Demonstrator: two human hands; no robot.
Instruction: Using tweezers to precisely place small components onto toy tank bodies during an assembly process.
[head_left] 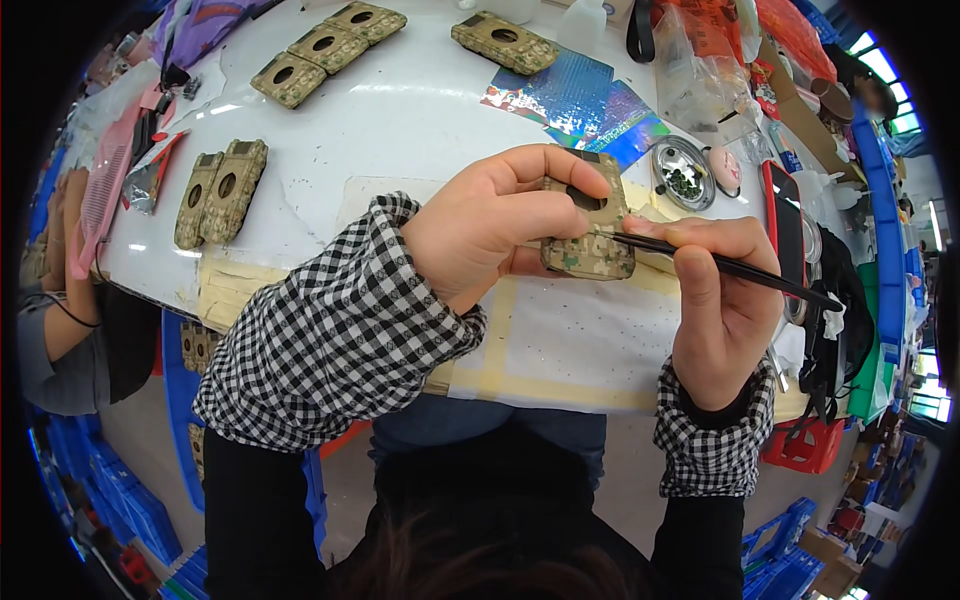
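My left hand (510,205) is closed around a camouflage model tank hull (590,262), a flat plastic body with an opening in its top. The thumb and index finger lie over that opening and hide part of it. Slim black tweezers (740,268) are pinched in my right hand (725,290). Their tip touches or nearly touches the hull's top beside my left thumb; whether a small part sits in the tip I cannot make out. Right of the hull, a round clear dish (684,172) holds small dark green pieces.
More camouflage hulls stand at the left (222,192), at the far left (327,45) and at the back (503,42). Shiny blue sheets (575,100) lie beyond my hands. A red-edged phone (785,225) is at the right. Another person's arm (65,300) reaches in at the left edge.
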